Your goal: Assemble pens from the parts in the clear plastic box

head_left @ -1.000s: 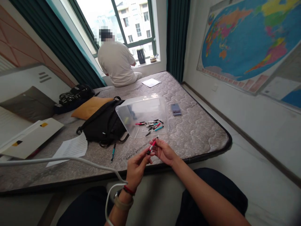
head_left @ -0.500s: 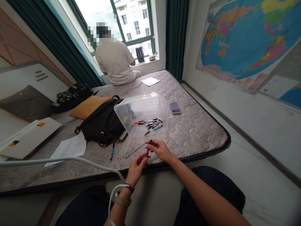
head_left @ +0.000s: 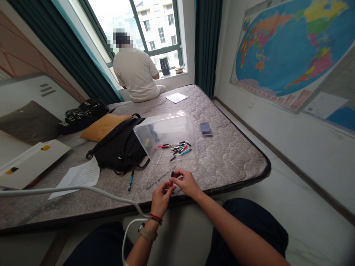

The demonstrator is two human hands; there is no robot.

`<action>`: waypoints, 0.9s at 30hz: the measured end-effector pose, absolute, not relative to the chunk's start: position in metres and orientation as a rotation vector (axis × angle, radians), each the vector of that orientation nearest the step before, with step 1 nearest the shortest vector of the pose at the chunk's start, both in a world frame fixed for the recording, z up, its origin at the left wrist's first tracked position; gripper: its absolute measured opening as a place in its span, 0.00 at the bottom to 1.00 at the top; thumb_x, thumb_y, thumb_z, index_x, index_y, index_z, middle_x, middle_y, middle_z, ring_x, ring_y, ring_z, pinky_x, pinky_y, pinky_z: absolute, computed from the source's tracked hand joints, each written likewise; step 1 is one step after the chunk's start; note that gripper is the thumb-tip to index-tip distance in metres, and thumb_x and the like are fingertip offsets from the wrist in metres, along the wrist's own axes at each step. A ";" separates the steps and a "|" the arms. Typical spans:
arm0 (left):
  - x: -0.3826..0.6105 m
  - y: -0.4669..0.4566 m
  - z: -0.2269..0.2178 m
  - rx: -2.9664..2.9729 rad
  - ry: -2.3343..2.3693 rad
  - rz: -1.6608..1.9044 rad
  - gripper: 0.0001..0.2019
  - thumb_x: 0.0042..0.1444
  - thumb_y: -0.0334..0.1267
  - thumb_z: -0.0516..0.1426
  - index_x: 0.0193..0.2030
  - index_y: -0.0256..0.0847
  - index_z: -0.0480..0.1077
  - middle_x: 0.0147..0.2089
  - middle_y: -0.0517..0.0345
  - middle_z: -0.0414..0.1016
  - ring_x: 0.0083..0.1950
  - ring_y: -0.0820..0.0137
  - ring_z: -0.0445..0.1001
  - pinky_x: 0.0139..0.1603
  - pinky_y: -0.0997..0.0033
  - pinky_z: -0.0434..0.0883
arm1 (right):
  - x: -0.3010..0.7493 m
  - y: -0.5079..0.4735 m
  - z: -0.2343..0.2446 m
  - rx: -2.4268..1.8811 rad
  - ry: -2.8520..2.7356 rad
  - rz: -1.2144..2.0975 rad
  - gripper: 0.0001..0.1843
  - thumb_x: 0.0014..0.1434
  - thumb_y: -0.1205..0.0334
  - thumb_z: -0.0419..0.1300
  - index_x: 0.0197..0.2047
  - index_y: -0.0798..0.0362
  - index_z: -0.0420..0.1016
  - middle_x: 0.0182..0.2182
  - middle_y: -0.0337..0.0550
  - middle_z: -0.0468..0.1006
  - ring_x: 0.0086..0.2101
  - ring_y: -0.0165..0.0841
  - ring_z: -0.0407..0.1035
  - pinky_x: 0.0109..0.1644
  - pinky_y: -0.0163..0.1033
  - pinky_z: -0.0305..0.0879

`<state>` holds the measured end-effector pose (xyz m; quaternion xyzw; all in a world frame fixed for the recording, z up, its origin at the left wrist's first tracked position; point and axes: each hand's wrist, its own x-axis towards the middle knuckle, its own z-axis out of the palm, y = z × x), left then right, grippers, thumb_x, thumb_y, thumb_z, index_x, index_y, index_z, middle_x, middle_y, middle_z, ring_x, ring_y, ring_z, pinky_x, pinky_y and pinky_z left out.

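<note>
Both of my hands meet over the front edge of the mattress, closed on a red and black pen (head_left: 171, 182). My left hand (head_left: 161, 197) pinches its lower end, while the fingers of my right hand (head_left: 188, 182) grip near the black upper end. Much of the pen is hidden by the fingers. Beyond them, a clear plastic box (head_left: 163, 123) lies on its side, with several loose pens (head_left: 181, 147) in its opening. A teal and black pen (head_left: 131, 181) lies apart, left of my hands.
A black backpack (head_left: 120, 147) leans beside the box on the mattress (head_left: 227, 155). Printed paper (head_left: 79, 175) and a white box (head_left: 33, 162) lie left. A pale cable (head_left: 91, 187) crosses near my left wrist. Another person (head_left: 135, 74) sits by the window.
The pen is turned more upright and covered more by my fingers. My right hand has shifted slightly down and left, closer to my left hand.
</note>
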<state>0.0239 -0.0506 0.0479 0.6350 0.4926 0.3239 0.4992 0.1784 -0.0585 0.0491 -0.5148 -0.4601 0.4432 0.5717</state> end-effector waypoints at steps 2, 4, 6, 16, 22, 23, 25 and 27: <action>0.024 -0.051 0.049 1.491 1.161 0.729 0.17 0.53 0.50 0.62 0.41 0.38 0.76 0.38 0.53 0.81 0.36 0.63 0.80 0.37 0.67 0.76 | 0.176 -0.058 0.045 -1.204 -1.050 1.059 0.13 0.52 0.52 0.67 0.34 0.53 0.78 0.30 0.41 0.77 0.32 0.35 0.71 0.36 0.37 0.67; 0.022 -0.052 0.051 1.463 1.142 0.662 0.18 0.54 0.51 0.61 0.43 0.39 0.77 0.40 0.52 0.82 0.37 0.61 0.80 0.35 0.68 0.75 | 0.175 -0.059 0.045 -1.174 -1.058 1.101 0.13 0.53 0.52 0.66 0.34 0.53 0.78 0.30 0.41 0.77 0.32 0.35 0.71 0.36 0.37 0.68; 0.017 -0.054 0.053 1.456 1.118 0.615 0.19 0.55 0.51 0.60 0.45 0.39 0.78 0.41 0.50 0.82 0.38 0.61 0.80 0.34 0.69 0.74 | 0.174 -0.060 0.047 -1.128 -1.076 1.165 0.13 0.54 0.52 0.65 0.35 0.53 0.79 0.32 0.41 0.77 0.32 0.35 0.71 0.36 0.37 0.68; -0.005 -0.075 0.051 1.400 0.991 0.565 0.19 0.61 0.52 0.55 0.46 0.38 0.75 0.44 0.48 0.79 0.38 0.65 0.78 0.38 0.69 0.73 | 0.158 -0.066 0.053 -1.031 -1.074 1.380 0.18 0.51 0.53 0.68 0.43 0.53 0.80 0.34 0.41 0.74 0.26 0.29 0.67 0.25 0.33 0.64; -0.011 -0.080 0.049 1.209 0.932 0.559 0.20 0.62 0.53 0.54 0.50 0.37 0.70 0.41 0.50 0.78 0.35 0.68 0.78 0.34 0.71 0.72 | 0.153 -0.065 0.049 -0.928 -0.878 1.453 0.21 0.51 0.54 0.69 0.47 0.55 0.77 0.31 0.41 0.77 0.30 0.31 0.71 0.36 0.37 0.67; -0.010 -0.079 0.048 1.164 0.931 0.570 0.21 0.61 0.53 0.55 0.50 0.37 0.69 0.40 0.51 0.77 0.34 0.69 0.78 0.34 0.71 0.72 | 0.153 -0.065 0.050 -0.907 -0.868 1.480 0.21 0.53 0.54 0.68 0.47 0.55 0.77 0.33 0.43 0.79 0.32 0.32 0.72 0.37 0.38 0.68; -0.007 -0.078 0.047 1.110 0.961 0.616 0.21 0.58 0.53 0.58 0.51 0.39 0.66 0.39 0.54 0.77 0.33 0.70 0.78 0.32 0.72 0.72 | 0.152 -0.066 0.049 -0.885 -0.862 1.493 0.20 0.54 0.53 0.67 0.46 0.55 0.76 0.36 0.46 0.80 0.35 0.35 0.74 0.41 0.40 0.69; -0.002 -0.076 0.047 1.102 1.027 0.700 0.23 0.53 0.51 0.63 0.49 0.41 0.63 0.37 0.57 0.77 0.29 0.72 0.77 0.30 0.73 0.72 | 0.150 -0.065 0.048 -0.879 -0.872 1.454 0.19 0.53 0.54 0.68 0.44 0.55 0.76 0.37 0.47 0.81 0.38 0.37 0.75 0.44 0.42 0.69</action>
